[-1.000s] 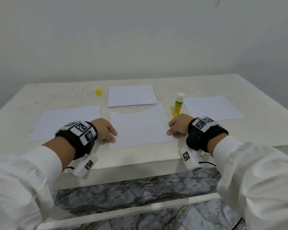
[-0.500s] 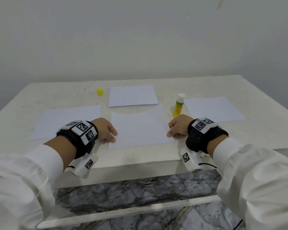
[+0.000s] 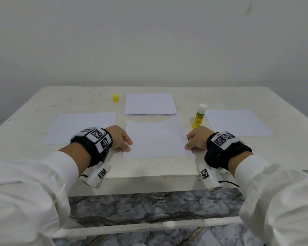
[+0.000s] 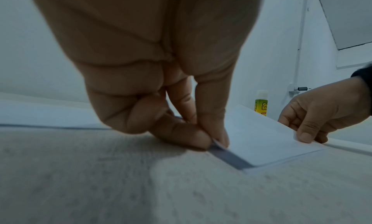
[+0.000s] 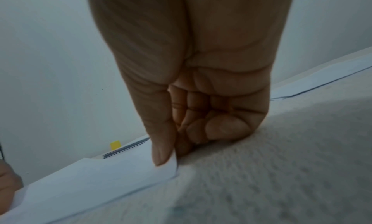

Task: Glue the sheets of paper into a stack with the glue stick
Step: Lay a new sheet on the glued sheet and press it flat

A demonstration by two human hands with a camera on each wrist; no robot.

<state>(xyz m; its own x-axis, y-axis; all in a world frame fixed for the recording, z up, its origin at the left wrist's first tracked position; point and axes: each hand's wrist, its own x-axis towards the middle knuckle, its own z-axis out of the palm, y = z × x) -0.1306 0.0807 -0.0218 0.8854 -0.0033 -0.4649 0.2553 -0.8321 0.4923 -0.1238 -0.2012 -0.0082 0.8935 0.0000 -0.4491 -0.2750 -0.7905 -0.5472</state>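
Note:
A white sheet of paper [image 3: 156, 137] lies in front of me near the table's front edge, its far edge curved upward. My left hand [image 3: 120, 139] pinches its left near corner between thumb and fingers [image 4: 213, 138]. My right hand [image 3: 196, 139] pinches the right near corner, thumb on top [image 5: 161, 154]. The corners are lifted slightly off the table. An uncapped glue stick [image 3: 199, 116] with a yellow-green label stands upright just beyond my right hand. Its yellow cap [image 3: 115, 98] sits at the far left of a stack of paper [image 3: 149, 104].
A single sheet [image 3: 80, 126] lies at the left and another single sheet [image 3: 236, 122] at the right of the white table [image 3: 149, 167]. A plain wall stands behind the table. Marble floor shows below the front edge.
Hardly anything has moved: both hands stay on the sheet's near corners. The view has shifted slightly.

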